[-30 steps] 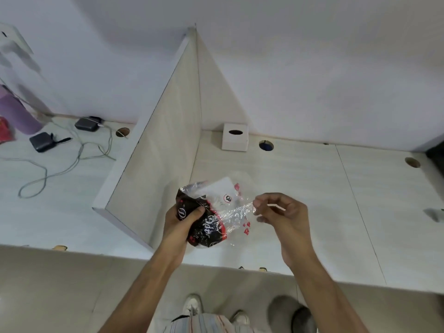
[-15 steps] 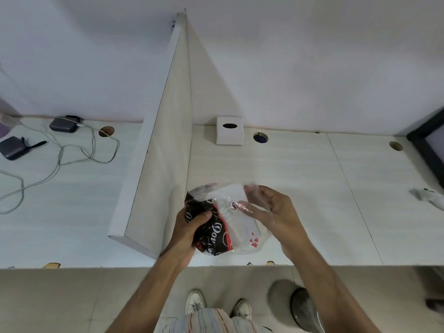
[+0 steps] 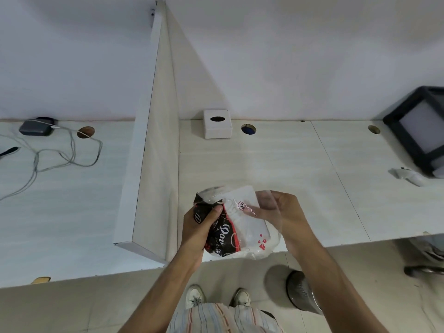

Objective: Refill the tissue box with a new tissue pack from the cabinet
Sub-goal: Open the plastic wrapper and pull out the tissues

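I hold a tissue pack in clear plastic wrap with a black-and-red printed end, over the front edge of the desk. My left hand grips the black end. My right hand has its fingers inside the torn wrap, against the white tissues. The white tissue box, its oval slot showing dark, stands at the back of the desk against the wall, far from both hands.
A tall divider panel rises left of my hands. Beyond it lie a charger and tangled cables. A black-framed object and a white item sit at the right. A metal bin stands on the floor.
My right hand went from pinching the stretched wrap at the pack's right to reaching inside the wrap onto the tissues. My view shifted, and the pack now sits closer to the desk's edge.
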